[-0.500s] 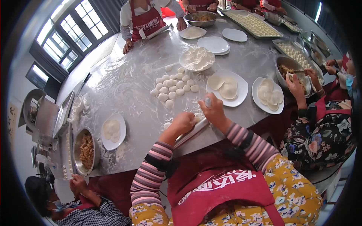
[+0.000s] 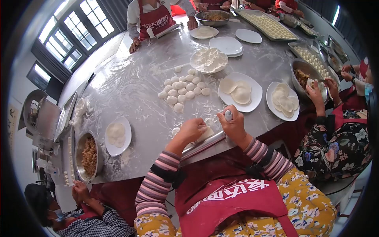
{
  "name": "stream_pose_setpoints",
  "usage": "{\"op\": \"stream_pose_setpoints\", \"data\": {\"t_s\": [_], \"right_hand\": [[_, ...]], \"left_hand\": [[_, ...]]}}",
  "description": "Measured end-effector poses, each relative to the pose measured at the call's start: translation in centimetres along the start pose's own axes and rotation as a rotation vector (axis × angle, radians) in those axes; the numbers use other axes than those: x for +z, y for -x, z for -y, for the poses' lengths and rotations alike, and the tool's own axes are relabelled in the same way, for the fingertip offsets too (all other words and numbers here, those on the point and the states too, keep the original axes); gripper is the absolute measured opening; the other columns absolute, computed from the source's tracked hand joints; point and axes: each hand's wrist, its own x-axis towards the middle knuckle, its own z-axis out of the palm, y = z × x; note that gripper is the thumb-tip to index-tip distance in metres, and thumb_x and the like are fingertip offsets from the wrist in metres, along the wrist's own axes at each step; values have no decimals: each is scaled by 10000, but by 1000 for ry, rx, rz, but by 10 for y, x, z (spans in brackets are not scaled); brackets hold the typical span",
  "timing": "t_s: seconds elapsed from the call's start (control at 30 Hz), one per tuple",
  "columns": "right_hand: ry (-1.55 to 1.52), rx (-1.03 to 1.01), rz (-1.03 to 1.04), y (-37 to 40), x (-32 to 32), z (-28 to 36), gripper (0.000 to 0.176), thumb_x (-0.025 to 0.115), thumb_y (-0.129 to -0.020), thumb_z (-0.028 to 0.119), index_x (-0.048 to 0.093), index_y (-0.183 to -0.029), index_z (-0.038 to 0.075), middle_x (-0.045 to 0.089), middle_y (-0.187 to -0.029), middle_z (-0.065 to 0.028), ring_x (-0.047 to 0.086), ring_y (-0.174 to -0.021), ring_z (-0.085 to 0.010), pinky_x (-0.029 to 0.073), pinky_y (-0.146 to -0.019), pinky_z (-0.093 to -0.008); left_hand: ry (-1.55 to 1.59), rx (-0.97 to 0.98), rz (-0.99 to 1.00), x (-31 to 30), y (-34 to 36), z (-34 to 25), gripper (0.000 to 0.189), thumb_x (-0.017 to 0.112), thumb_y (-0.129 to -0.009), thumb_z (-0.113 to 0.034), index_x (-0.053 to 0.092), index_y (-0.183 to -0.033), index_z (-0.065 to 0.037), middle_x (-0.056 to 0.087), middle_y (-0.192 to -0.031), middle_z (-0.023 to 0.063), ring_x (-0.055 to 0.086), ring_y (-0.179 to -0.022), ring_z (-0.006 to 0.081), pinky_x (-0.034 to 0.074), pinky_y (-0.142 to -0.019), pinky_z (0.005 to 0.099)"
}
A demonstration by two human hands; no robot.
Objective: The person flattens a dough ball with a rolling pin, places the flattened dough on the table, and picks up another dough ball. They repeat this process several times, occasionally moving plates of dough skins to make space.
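Note:
My left hand (image 2: 192, 131) is closed, its fingertips pinching the edge of a flat dough wrapper (image 2: 207, 134) on the floured steel table (image 2: 146, 98). The hand hides part of the wrapper. My right hand (image 2: 235, 125) is wrapped round the right end of a metal rolling pin (image 2: 202, 146), which lies slantwise at the table's near edge, just below the wrapper. A greyish rounded end pokes out above my right fist. Beyond my hands lies a cluster of small dough rounds (image 2: 181, 91). A plate of rolled wrappers (image 2: 256, 94) stands behind my right hand.
A second wrapper plate (image 2: 271, 103) is to the right, another (image 2: 127, 136) to the left. Bowls of filling (image 2: 100, 158) stand at both sides. A flour bowl (image 2: 209, 70) and plates are farther back. Trays of dumplings (image 2: 294, 35) line the right. Co-workers surround the table.
My right hand and the rolling pin have moved right and toward me, away from the wrapper. More of the wrapper shows beside my left hand.

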Motion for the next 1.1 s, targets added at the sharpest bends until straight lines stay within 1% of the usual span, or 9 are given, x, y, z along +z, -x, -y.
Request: {"op": "stream_pose_setpoints", "data": {"t_s": [0.07,0.2,0.27,0.5,0.7,0.77,0.87,1.0,1.1], "right_hand": [[0,-7,0,-2,2,-1,221,696,-746,29,482,-801,34,517,-595,-142,529,-502,-292,415,-470,-353],[37,-39,16,-15,12,-3,223,697,-745,44,483,-811,37,533,-613,-160,556,-545,-348,429,-481,-371],[15,-40,13,-24,22,-2,224,695,-747,49,482,-815,37,541,-622,-166,562,-563,-363,431,-484,-378],[-9,-60,1,-38,46,-12,232,697,-750,71,485,-840,42,554,-649,-199,570,-614,-416,428,-486,-414],[62,-40,-22,1,4,-1,218,701,-741,47,494,-806,38,537,-626,-162,542,-540,-347,422,-478,-375],[61,-44,-8,7,-6,5,215,702,-741,39,494,-795,36,534,-616,-146,536,-517,-314,420,-475,-362],[-7,26,9,13,-10,8,217,706,-743,31,492,-781,34,535,-609,-129,529,-498,-266,418,-472,-345],[-17,10,38,-7,4,0,215,705,-749,38,493,-787,35,535,-611,-136,542,-509,-268,420,-475,-339],[-14,-57,39,-27,20,-1,217,705,-749,50,496,-805,38,536,-614,-145,557,-529,-299,424,-479,-347]], "left_hand": [[-91,14,33,3,-6,3,174,593,-751,-96,608,-875,26,617,-729,124,575,-683,183,462,-634,324],[-25,5,-43,3,0,21,150,618,-740,-100,610,-830,20,627,-735,129,581,-688,175,461,-617,324],[-38,-66,-62,-2,10,22,174,628,-760,-164,630,-827,-3,637,-775,198,618,-750,317,471,-673,391],[27,-189,-55,-13,4,20,193,650,-753,-198,640,-783,-7,643,-746,182,624,-721,307,472,-657,388],[-90,-119,-130,-12,7,27,198,652,-751,-195,638,-776,0,635,-719,168,626,-701,274,475,-623,371],[-65,-95,-139,-10,9,31,167,640,-768,-146,632,-792,20,615,-673,80,572,-624,136,465,-558,312],[130,-85,-56,-2,9,44,154,621,-763,-127,624,-803,21,606,-673,83,570,-625,143,462,-559,311],[-17,-36,-27,-11,15,28,160,629,-763,-135,635,-800,21,607,-666,88,566,-620,142,459,-563,310],[-23,-118,-9,-16,12,25,175,655,-728,-162,661,-774,7,639,-703,181,617,-660,288,480,-634,375]]}}
